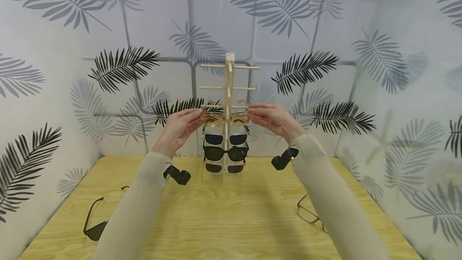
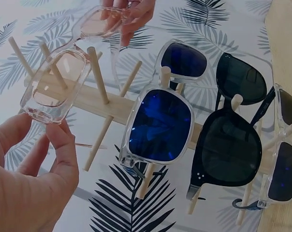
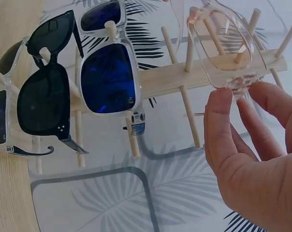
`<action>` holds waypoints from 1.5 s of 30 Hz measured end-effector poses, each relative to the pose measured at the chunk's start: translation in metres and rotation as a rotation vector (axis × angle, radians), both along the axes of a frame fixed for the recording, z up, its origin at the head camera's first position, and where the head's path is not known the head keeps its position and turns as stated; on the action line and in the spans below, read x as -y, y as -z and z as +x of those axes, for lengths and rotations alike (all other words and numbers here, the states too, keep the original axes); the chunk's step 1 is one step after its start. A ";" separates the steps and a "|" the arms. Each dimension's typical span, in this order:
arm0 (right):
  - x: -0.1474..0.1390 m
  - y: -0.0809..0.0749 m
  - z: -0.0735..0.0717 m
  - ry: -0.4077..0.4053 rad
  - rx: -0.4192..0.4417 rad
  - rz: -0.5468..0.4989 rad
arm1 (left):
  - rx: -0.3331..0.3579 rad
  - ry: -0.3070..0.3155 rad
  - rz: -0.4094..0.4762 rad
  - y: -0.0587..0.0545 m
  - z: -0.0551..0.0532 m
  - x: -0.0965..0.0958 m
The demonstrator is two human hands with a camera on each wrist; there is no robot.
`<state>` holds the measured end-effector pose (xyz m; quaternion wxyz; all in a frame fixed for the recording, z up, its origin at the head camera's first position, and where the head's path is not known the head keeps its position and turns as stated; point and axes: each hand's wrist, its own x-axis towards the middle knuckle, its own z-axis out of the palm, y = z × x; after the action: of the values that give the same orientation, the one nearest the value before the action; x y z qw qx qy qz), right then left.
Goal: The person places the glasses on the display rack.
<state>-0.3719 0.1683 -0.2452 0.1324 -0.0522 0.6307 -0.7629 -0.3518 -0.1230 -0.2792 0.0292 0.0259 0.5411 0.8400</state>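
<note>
Both hands hold one pair of clear-framed glasses [image 1: 226, 118] with pale amber lenses against the wooden rack [image 1: 228, 76], far centre of the table [image 1: 231, 212]. Left hand [image 1: 179, 126] pinches the frame's left end between thumb and fingers; right hand [image 1: 273, 117] pinches the right end. Below hang blue-lens sunglasses [image 1: 226, 138], black sunglasses [image 1: 226, 153] and a lowest dark-lens pair [image 1: 224, 168] (upper pegs bare). Dark glasses [image 1: 94, 222] lie near left, thin-rimmed glasses [image 1: 309, 210] near right.
</note>
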 end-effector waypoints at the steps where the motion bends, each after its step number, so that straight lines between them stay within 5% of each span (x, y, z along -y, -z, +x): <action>1: 0.001 0.000 0.000 0.009 0.003 0.000 | 0.003 -0.006 -0.004 0.000 -0.001 0.000; 22: 0.004 0.007 -0.009 0.084 0.015 0.007 | 0.027 -0.048 -0.026 0.002 -0.017 -0.006; 45: 0.000 0.013 -0.014 0.039 0.010 0.021 | 0.031 -0.057 -0.066 0.001 -0.016 -0.006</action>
<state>-0.3855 0.1685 -0.2586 0.1211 -0.0348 0.6388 -0.7590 -0.3679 -0.1170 -0.2805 0.0146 -0.0035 0.5687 0.8224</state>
